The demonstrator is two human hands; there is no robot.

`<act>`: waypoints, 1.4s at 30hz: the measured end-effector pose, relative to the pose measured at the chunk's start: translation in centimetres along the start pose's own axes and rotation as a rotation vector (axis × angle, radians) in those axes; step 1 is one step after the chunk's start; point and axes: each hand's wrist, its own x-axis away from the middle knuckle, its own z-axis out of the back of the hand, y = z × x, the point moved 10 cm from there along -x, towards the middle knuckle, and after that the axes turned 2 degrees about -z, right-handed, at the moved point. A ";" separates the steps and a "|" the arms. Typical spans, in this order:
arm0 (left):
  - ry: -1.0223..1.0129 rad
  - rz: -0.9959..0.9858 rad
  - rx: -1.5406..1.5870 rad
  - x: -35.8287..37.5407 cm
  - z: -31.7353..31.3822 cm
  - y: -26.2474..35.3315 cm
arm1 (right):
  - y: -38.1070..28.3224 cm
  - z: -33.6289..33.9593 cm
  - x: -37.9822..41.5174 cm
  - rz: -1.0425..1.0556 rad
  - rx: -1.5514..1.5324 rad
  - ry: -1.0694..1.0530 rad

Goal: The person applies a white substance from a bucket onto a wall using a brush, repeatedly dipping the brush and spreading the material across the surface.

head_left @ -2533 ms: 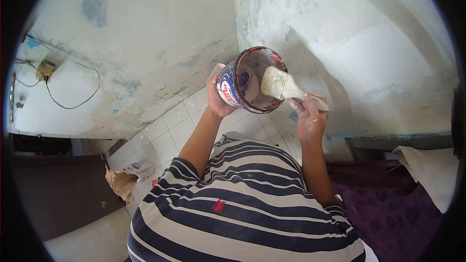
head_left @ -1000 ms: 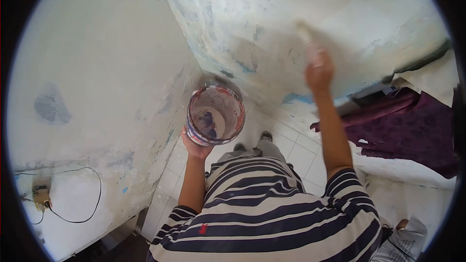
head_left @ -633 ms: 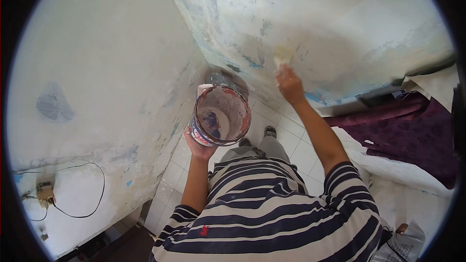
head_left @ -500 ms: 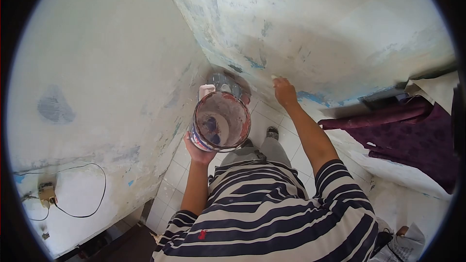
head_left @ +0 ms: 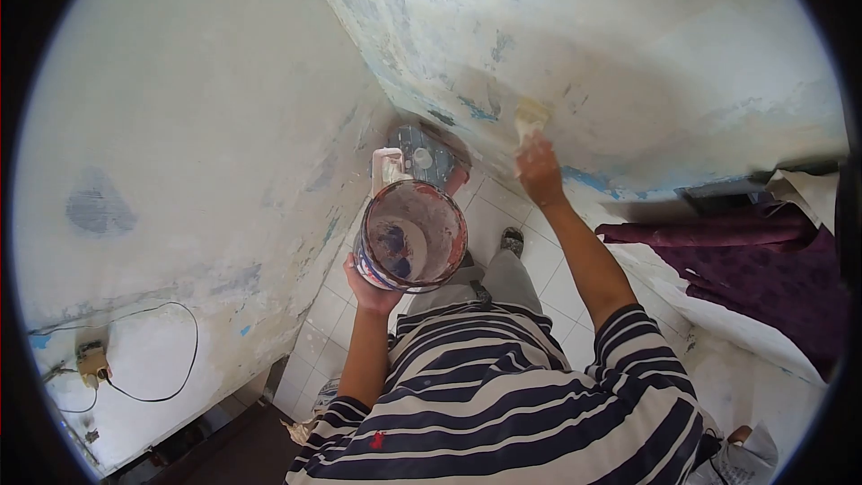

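My left hand (head_left: 373,287) is closed on the lower side of a paint bucket (head_left: 448,235), which tilts so that its stained inside shows. The bucket's inner wall is smeared reddish and grey, with a pale layer and dark blotches at the bottom. My right hand (head_left: 540,171) is closed around a paintbrush (head_left: 532,114), its pale yellowish, slightly blurred head against the patchy wall (head_left: 620,81) on the right. Fingers partly cover the brush's handle.
In the corner behind the bucket stand a grey-blue container (head_left: 415,139) and a white-handled item (head_left: 388,160). A purple cloth (head_left: 763,260) hangs at the right. A socket box (head_left: 92,361) with loose cables is on the left wall (head_left: 197,126). White tiles (head_left: 489,216) cover the floor.
My right hand has moved slightly up and right along the wall, and the brush head now shows broadly. My left hand still holds the bucket in nearly the same spot.
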 end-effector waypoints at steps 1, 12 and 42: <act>-0.018 -0.003 -0.002 0.0 -0.1 -0.1 | 0.0 -2.1 1.0 0.003 -0.005 0.000; 0.079 -0.016 0.021 0.6 2.0 -1.0 | 0.2 7.0 -5.3 -0.170 -0.192 0.236; 0.155 -0.032 0.003 3.2 2.9 -2.5 | 4.1 -15.7 2.9 -0.384 -0.261 -0.444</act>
